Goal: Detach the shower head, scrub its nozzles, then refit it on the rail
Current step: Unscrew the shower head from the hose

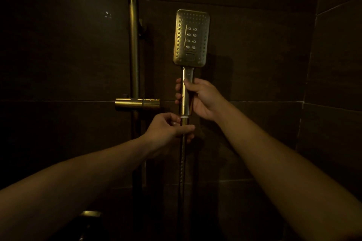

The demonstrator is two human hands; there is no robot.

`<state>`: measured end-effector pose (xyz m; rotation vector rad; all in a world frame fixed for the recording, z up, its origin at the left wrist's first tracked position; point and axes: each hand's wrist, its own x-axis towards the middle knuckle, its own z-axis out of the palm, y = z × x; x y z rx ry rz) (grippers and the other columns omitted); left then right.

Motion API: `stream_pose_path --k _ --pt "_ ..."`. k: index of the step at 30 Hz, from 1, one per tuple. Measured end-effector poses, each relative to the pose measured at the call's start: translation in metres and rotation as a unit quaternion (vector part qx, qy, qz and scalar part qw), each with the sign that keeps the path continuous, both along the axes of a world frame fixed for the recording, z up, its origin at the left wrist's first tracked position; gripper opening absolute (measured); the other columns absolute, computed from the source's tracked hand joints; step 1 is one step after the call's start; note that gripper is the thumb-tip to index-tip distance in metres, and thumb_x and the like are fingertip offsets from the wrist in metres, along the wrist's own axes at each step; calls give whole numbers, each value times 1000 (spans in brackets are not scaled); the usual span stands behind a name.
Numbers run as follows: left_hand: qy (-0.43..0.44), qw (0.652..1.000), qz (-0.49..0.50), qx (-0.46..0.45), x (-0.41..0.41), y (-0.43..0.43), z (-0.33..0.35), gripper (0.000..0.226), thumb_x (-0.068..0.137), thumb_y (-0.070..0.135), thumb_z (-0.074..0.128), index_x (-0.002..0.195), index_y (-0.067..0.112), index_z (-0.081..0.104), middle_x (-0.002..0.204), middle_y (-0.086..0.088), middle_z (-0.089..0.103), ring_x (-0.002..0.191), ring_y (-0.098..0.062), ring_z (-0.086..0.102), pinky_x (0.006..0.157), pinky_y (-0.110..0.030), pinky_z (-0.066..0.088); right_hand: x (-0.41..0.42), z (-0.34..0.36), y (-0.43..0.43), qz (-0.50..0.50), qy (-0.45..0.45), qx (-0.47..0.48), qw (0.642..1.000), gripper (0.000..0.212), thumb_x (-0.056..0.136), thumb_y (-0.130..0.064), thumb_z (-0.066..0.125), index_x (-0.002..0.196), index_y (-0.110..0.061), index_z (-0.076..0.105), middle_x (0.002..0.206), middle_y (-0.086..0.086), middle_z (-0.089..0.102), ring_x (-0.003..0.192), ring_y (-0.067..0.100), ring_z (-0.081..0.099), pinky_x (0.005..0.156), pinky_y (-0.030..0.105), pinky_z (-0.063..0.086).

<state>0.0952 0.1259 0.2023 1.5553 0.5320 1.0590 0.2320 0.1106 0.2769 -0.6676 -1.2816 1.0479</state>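
A brass-coloured rectangular shower head is held upright off the rail, its nozzle face toward me. My right hand is wrapped around its handle. Just below, my left hand pinches the hose nut at the handle's foot, where a thin white ring shows. The metal hose hangs straight down from there. The vertical rail stands to the left on the wall, with its holder bracket empty.
A brass horizontal valve body sits at the rail's foot, left of my hands. Dark tiled walls surround the scene, with a corner at the right. A dim metal fitting shows at the bottom left. The light is very low.
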Motion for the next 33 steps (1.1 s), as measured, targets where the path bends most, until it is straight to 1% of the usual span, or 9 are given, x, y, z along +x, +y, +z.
stream_pose_path --k 3,10,15,20,24,26,28,31,33 --pt "21 1000 1 7 -1 4 2 27 81 -2 72 104 -6 59 82 -16 72 77 -27 74 72 -41 61 1 0 1 -5 -5 5 1000 15 100 -10 45 105 -4 58 83 8 62 68 18 60 69 36 54" --pt "10 995 -84 -46 -3 6 4 22 95 1 54 115 -3 62 99 -16 71 87 -23 73 74 -33 61 5 1 3 -12 -6 2 1000 16 100 -10 45 106 -4 58 84 9 62 69 18 60 69 36 54" --pt "1 1000 -7 -30 4 5 1 36 80 2 74 112 -5 59 99 -17 68 76 -22 73 69 -33 62 3 0 8 -12 -11 6 1000 16 100 -10 46 107 -3 58 85 9 62 69 18 60 69 36 54" --pt "-5 1000 8 -18 5 10 1 16 83 0 71 87 2 56 94 -21 70 74 -25 73 68 -36 62 6 1 11 -17 -16 6 1000 16 99 -10 46 108 -4 59 85 8 63 69 18 62 72 38 53" --pt "4 999 -35 -30 3 14 0 9 92 4 62 98 -2 61 93 -18 72 84 -27 73 81 -42 60 7 1 13 -19 -8 4 1000 16 100 -10 46 107 -3 58 85 9 62 68 18 61 69 37 54" --pt "-1 998 -49 -46 4 13 0 5 92 6 62 93 0 62 89 -15 72 84 -26 73 83 -43 59 7 1 12 -18 -6 4 1000 16 100 -10 45 107 -3 58 84 9 62 68 18 60 69 36 54" --pt "1 998 -41 -37 5 11 1 9 87 5 69 93 2 63 86 -12 71 81 -25 73 79 -40 60 7 1 13 -15 -6 3 1000 16 100 -11 46 108 -3 58 84 8 62 69 18 60 69 35 54" --pt "5 1000 1 -27 8 11 -2 33 78 2 77 105 -1 59 85 -11 70 73 -21 73 69 -35 62 6 0 15 -13 -6 1 1000 16 99 -10 47 108 -3 58 84 9 63 68 18 61 69 36 54" --pt "6 1000 9 -17 9 13 -5 28 77 0 78 98 0 59 84 -13 70 72 -22 73 69 -36 61 5 -1 17 -15 -11 -1 1000 15 99 -10 47 106 -4 58 83 8 63 67 18 62 69 37 55"
